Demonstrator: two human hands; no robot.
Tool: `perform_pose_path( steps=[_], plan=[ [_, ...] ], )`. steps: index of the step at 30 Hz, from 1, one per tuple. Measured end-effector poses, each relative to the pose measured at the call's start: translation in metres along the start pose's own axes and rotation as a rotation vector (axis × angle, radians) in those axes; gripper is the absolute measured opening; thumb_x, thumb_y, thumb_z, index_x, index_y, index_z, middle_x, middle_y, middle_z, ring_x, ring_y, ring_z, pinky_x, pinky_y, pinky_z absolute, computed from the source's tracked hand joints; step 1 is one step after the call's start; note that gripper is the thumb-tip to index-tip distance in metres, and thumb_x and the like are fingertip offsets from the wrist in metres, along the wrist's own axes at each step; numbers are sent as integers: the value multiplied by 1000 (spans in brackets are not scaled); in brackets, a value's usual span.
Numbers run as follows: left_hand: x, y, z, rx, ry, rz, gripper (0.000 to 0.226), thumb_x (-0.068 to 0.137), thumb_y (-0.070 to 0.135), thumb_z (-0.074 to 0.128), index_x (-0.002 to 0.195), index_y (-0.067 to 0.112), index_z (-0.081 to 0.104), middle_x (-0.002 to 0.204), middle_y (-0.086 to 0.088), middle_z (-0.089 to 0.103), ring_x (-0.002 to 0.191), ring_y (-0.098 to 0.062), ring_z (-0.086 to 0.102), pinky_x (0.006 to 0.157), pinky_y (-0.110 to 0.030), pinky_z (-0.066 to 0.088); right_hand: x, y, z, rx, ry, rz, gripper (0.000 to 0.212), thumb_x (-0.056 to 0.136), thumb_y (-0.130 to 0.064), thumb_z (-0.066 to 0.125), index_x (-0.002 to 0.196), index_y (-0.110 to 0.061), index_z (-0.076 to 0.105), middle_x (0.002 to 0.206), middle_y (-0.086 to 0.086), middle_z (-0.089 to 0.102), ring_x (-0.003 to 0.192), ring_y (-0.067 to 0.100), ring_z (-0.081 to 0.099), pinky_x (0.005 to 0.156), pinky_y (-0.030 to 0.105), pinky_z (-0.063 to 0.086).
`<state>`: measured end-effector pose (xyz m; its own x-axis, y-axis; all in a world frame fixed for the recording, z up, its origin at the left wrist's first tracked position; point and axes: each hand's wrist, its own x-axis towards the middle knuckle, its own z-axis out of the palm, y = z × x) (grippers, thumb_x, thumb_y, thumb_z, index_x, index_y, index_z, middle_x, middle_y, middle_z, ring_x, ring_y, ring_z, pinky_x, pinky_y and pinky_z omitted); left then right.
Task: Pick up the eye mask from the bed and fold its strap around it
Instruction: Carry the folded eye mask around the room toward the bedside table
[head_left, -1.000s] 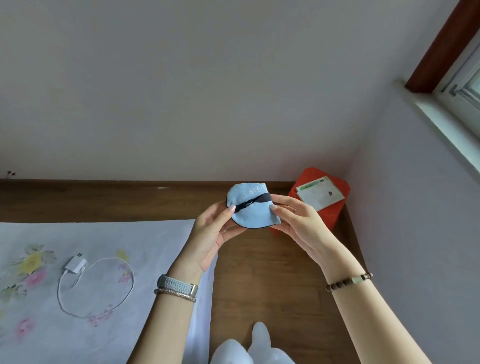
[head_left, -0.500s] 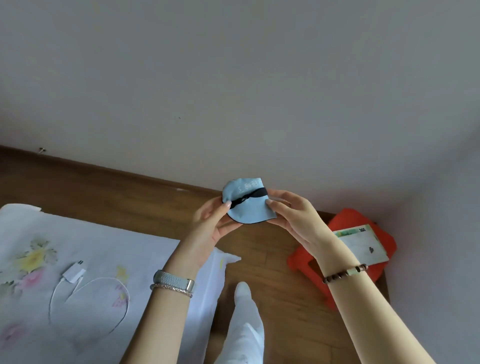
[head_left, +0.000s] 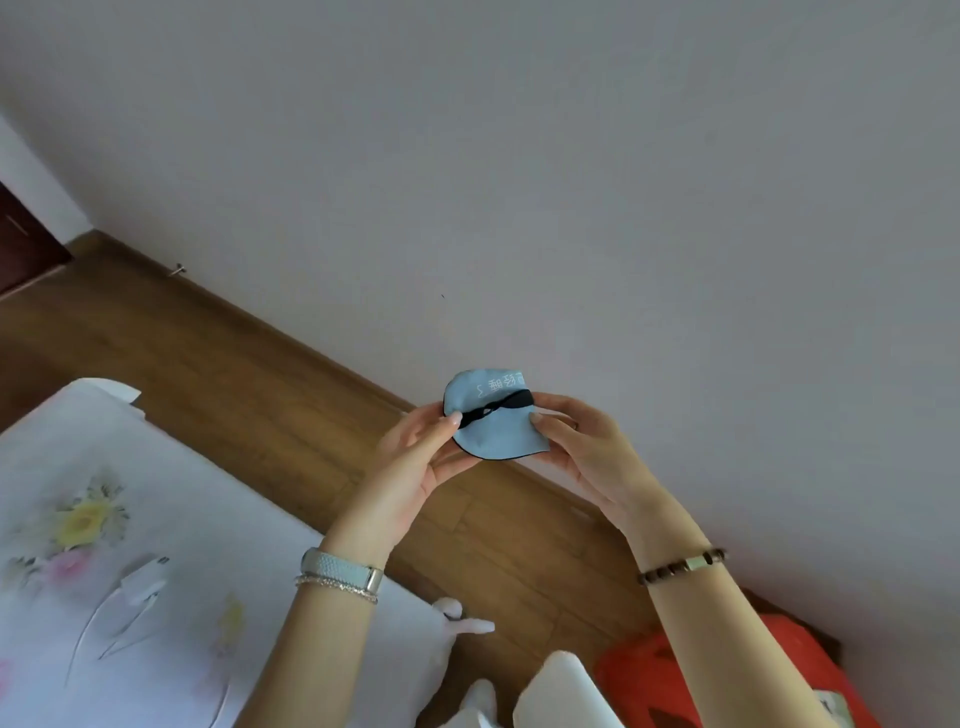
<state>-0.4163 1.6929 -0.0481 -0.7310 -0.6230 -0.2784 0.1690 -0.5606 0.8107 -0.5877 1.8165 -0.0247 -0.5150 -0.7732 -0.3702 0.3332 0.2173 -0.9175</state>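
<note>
We held the folded light-blue eye mask (head_left: 493, 421) in the air before the wall, above the wooden floor (head_left: 291, 415), its black strap (head_left: 496, 407) across the front (twisted midway). Our left hand (head_left: 415, 467) pinched its left edge, our right hand (head_left: 587, 452) its right.

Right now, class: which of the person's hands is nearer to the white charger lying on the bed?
Left. The left hand is above-right of the charger; the right hand is farther right, across the eye mask.
</note>
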Motion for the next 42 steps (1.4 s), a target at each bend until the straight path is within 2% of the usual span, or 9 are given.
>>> perform_pose_path(
  steps=[8, 15, 18, 20, 23, 25, 31, 37, 42],
  plan=[
    [87, 31, -28, -47, 184, 124, 41, 91, 23, 68, 130, 9, 61, 131, -13, 67, 120, -29, 65, 91, -38, 57, 145, -44, 26, -76, -255, 39, 24, 94, -7, 62, 117, -6, 67, 106, 14, 75, 98, 22, 74, 84, 31, 61],
    [149, 49, -42, -97, 483, 227, 33, 99, 17, 56, 131, 10, 59, 128, -12, 68, 116, -28, 68, 95, -41, 56, 252, -85, 63, -259, -506, 76, 31, 96, -5, 57, 127, -1, 62, 120, 25, 69, 113, 34, 68, 91, 38, 59],
    [159, 57, -49, -124, 603, 283, 32, 99, 15, 55, 129, 9, 60, 123, -10, 71, 111, -26, 70, 86, -35, 60, 286, -90, 85, -326, -618, 93, 29, 97, -7, 57, 126, -4, 64, 119, 22, 70, 111, 31, 69, 94, 39, 58],
    [161, 62, -57, -146, 669, 304, 31, 99, 14, 54, 129, 9, 60, 122, -9, 72, 111, -26, 71, 86, -35, 60, 303, -89, 103, -381, -687, 97, 27, 98, -11, 57, 124, -9, 66, 121, 18, 70, 112, 27, 68, 96, 42, 57],
    [164, 73, -78, -178, 763, 330, 31, 99, 14, 54, 129, 8, 60, 122, -10, 72, 111, -27, 70, 87, -38, 60, 327, -84, 136, -417, -796, 106, 22, 98, -15, 58, 116, -21, 69, 120, 11, 70, 113, 23, 67, 92, 37, 59],
    [165, 82, -96, -195, 812, 352, 34, 97, 15, 56, 130, 7, 59, 122, -11, 72, 112, -27, 70, 88, -39, 60, 343, -80, 163, -438, -853, 119, 22, 98, -16, 58, 116, -21, 69, 119, 11, 69, 114, 23, 67, 92, 36, 59],
    [177, 120, -168, -226, 916, 412, 33, 96, 14, 58, 128, 6, 61, 121, -13, 73, 111, -28, 71, 88, -39, 60, 394, -71, 255, -491, -959, 122, 28, 98, -18, 58, 125, -15, 64, 125, 10, 67, 117, 22, 65, 96, 42, 57],
    [197, 185, -247, -256, 960, 451, 34, 92, 16, 60, 125, 7, 63, 114, -10, 76, 107, -27, 72, 84, -36, 61, 444, -78, 360, -486, -1030, 129, 20, 98, -17, 57, 114, -24, 68, 119, 5, 69, 115, 21, 66, 91, 36, 59],
    [209, 244, -303, -225, 952, 465, 35, 96, 15, 55, 129, 6, 59, 109, -2, 78, 106, -23, 73, 85, -35, 61, 480, -88, 438, -490, -1051, 101, 27, 99, -16, 56, 125, -15, 64, 124, 9, 67, 118, 23, 64, 97, 45, 56]
  ],
)
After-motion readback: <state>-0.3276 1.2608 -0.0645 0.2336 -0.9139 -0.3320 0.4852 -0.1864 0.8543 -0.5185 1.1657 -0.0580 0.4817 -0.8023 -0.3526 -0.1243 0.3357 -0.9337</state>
